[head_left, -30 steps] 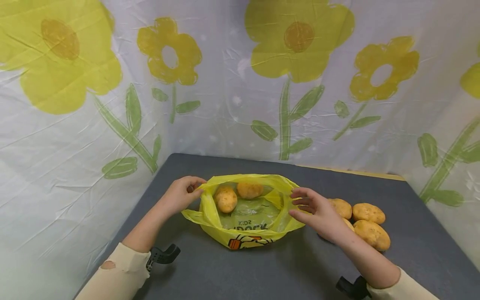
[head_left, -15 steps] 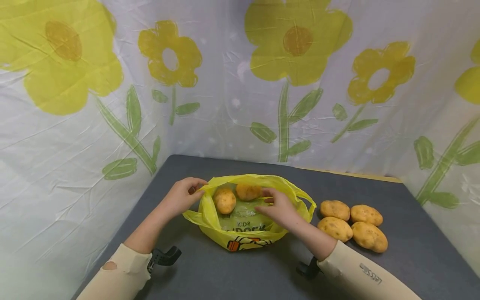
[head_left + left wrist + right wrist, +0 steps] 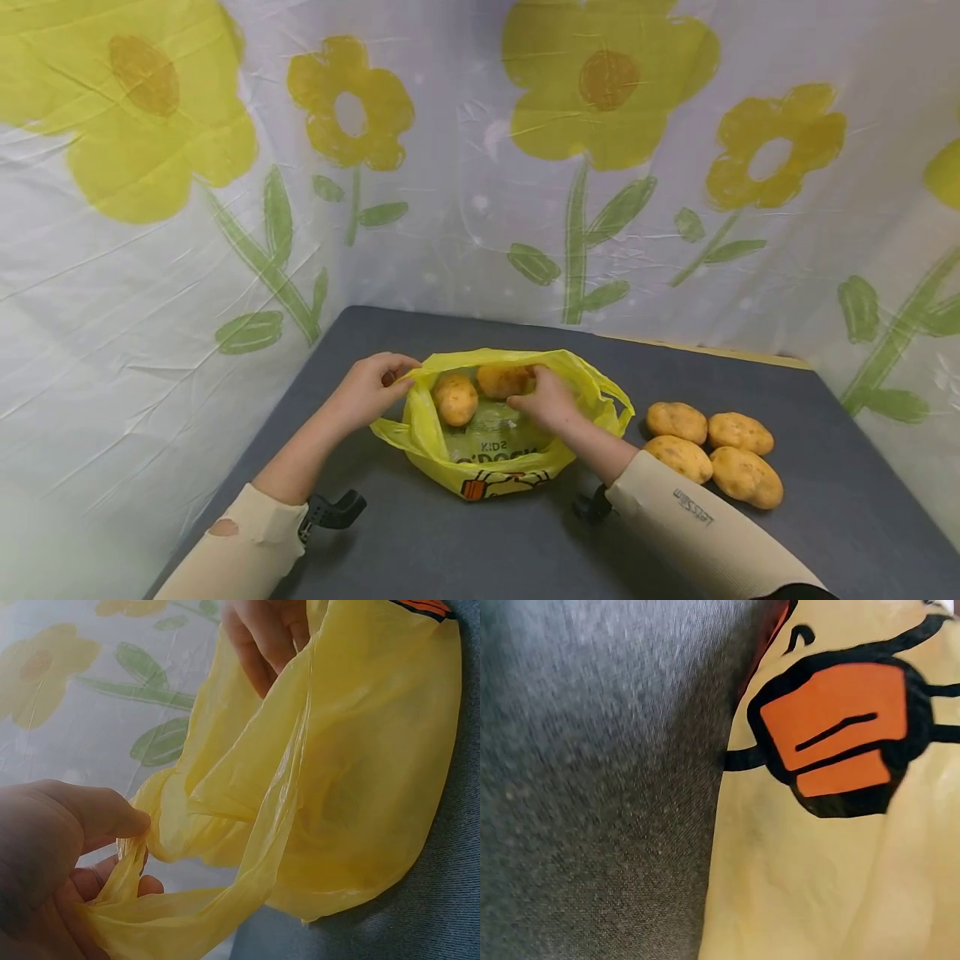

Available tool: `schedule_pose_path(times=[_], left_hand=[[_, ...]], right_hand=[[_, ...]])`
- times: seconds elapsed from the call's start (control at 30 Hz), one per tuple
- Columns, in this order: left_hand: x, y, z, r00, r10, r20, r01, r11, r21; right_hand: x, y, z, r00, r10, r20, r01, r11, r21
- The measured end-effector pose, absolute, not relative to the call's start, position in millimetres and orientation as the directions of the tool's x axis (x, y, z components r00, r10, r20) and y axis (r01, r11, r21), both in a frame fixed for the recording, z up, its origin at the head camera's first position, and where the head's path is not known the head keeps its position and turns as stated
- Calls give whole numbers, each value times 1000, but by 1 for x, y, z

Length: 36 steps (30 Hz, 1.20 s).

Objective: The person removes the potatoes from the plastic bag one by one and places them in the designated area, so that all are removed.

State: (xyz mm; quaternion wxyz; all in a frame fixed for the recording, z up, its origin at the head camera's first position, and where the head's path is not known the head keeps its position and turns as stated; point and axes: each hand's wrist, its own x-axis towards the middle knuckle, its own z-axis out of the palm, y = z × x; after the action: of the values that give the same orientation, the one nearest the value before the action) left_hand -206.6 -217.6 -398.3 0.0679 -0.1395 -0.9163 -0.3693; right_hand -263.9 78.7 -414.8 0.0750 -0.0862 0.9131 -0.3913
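Note:
A yellow plastic bag (image 3: pixel 480 482) stands on the table with its mouth spread wide. My left hand (image 3: pixel 369 390) pinches the bag's left edge; in the left wrist view, thumb and fingers hold a gathered strip beside the handle. Two potatoes lie inside: one at the left (image 3: pixel 456 400) and one farther back (image 3: pixel 501 381). My right hand (image 3: pixel 551 400) reaches into the bag, thumb and fingers round the right end of the back potato, partly covering it. The right wrist view shows the printed bag side (image 3: pixel 840 862), with the hand out of sight.
Several potatoes (image 3: pixel 677 458) sit in a cluster on the dark table (image 3: pixel 450 550), right of the bag and close to my right forearm. A flower-print curtain (image 3: pixel 450 208) hangs behind and along the sides of the table.
My right hand has left the bag's right rim, moved left into the bag and taken hold of the back potato. My left hand keeps its grip on the bag's edge.

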Motion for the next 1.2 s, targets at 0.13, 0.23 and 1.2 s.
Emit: schedule_pose_path(times=[0.13, 0.23, 1.2], left_hand=[[-206, -217, -397, -949, 212, 233, 314, 684, 658], [-206, -217, -397, -948, 217, 233, 318, 684, 657], [-209, -220, -403, -952, 222, 213, 307, 668, 678]], right_hand=[[-272, 77, -420, -977, -200, -72, -86, 683, -725], [-277, 76, -423, -977, -200, -78, -79, 674, -734], [-298, 67, -438, -976, -212, -46, -117, 694, -710]])
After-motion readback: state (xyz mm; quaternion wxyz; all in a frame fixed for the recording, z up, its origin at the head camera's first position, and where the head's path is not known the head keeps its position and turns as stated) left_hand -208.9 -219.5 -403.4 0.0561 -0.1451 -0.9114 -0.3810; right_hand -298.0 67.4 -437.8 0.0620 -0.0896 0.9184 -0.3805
